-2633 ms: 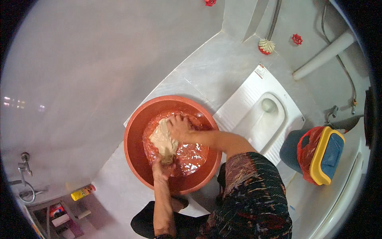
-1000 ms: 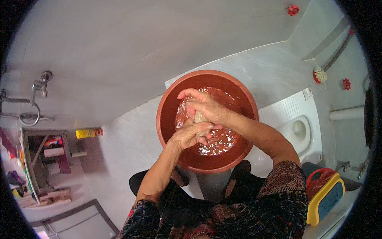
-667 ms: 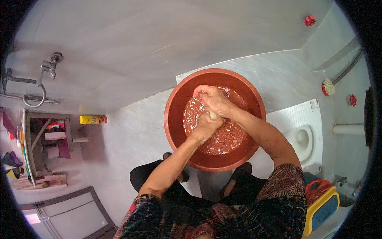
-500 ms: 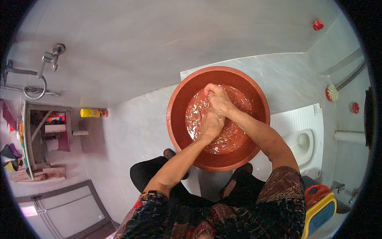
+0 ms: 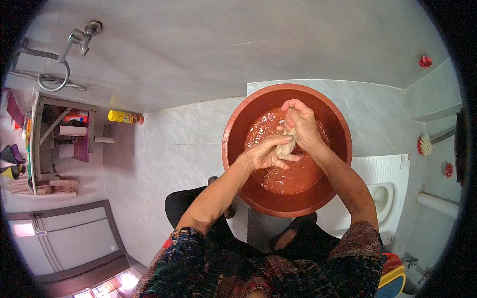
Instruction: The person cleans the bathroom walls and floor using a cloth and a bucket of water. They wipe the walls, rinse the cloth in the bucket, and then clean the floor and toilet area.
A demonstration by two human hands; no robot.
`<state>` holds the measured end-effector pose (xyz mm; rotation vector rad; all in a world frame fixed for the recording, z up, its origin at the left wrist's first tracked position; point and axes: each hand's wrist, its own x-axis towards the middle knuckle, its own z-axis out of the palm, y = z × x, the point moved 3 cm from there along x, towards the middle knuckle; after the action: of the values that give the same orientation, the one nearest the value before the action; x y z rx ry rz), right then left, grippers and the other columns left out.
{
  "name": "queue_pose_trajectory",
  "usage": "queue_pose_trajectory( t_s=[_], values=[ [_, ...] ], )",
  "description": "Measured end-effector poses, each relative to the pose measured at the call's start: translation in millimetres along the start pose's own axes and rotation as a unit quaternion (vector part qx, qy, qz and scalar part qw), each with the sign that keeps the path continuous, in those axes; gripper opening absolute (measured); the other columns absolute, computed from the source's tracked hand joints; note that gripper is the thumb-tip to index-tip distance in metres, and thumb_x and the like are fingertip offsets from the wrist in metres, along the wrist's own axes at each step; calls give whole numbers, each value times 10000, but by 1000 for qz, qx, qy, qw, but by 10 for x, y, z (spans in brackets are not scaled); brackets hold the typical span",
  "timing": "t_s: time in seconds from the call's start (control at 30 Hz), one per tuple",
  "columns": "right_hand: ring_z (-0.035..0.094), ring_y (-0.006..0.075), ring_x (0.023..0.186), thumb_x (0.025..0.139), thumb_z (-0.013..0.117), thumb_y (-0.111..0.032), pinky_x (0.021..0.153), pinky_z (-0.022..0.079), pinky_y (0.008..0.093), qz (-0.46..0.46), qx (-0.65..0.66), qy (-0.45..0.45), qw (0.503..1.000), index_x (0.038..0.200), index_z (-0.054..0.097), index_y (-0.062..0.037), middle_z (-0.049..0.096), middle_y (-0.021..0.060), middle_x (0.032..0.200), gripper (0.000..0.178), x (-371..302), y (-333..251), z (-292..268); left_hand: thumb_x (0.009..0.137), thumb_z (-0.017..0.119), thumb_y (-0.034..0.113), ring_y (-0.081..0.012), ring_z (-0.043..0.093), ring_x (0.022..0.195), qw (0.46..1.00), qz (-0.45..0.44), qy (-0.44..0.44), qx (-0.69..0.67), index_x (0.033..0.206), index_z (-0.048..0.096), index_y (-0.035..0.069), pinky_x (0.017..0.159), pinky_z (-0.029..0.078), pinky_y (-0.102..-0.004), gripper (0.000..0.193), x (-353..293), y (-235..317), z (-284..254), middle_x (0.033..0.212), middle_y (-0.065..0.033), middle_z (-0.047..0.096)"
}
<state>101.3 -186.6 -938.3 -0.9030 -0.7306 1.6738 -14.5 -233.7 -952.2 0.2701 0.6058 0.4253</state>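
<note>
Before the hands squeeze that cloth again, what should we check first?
1. Both hands on the cloth: ok, left hand and right hand each have a grip on it.
2. Cloth over the red basin: ok.
3. Water in the basin: ok, it looks sudsy.
4. Basin flat on the tiled floor: ok.
5. Cloth clean yet: cannot tell.

Both forearms bare — sleeves (image 5: pixel 248 268) end near the elbows, dark cloth busy with red, green and blue pattern — black trousers (image 5: pixel 186 211) below, dark sandals (image 5: pixel 293 233).
</note>
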Motion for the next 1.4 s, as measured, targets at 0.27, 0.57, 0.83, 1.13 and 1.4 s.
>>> queue_pose_trajectory(
  t_s=[0.27, 0.57, 0.83, 1.13, 1.4],
  values=[
    [454, 49, 505, 892, 368, -7, 485, 410, 208, 11, -69, -164, 984, 954, 536, 3, 462, -19, 582, 179, -626, -389, 274, 845, 626, 90, -125, 585, 571, 991, -99, -18, 89, 1065, 520, 7, 370, 431, -201, 258, -407, -204, 589, 832, -140, 636],
    [387, 36, 472, 875, 326, 13, 427, 336, 220, -52, -335, -102, 935, 809, 500, -50, 392, -34, 553, 197, -615, -50, 157, 797, 596, 117, -82, 449, 472, 954, -36, 142, 263, 779, 548, 75, 383, 308, -234, 66, -208, -538, 356, 614, -5, 515],
    [428, 68, 492, 855, 354, 5, 440, 356, 256, -14, -336, -22, 941, 738, 486, -80, 398, -23, 571, 196, -415, 408, -149, 782, 508, 173, -442, 606, 882, 762, 53, 326, 557, 878, 597, -33, 739, 482, -512, 244, 71, -696, 41, 861, -294, 614],
    [434, 103, 510, 843, 396, -52, 463, 383, 258, 77, -99, 75, 989, 850, 519, -93, 447, -7, 608, 130, -171, 655, -510, 780, 590, 262, -396, 626, 780, 614, 149, 368, 683, 981, 590, 18, 803, 414, -564, 317, 279, -651, -207, 854, -213, 629],
    [555, 134, 768, 874, 519, -124, 631, 505, 288, 207, -131, -20, 969, 1071, 522, -81, 529, 16, 835, 202, -136, 282, -315, 697, 674, 392, -332, 390, 1137, 433, 111, 347, 824, 1059, 599, 8, 936, 244, -643, 533, -256, -294, 150, 1138, -156, 477]
  ],
)
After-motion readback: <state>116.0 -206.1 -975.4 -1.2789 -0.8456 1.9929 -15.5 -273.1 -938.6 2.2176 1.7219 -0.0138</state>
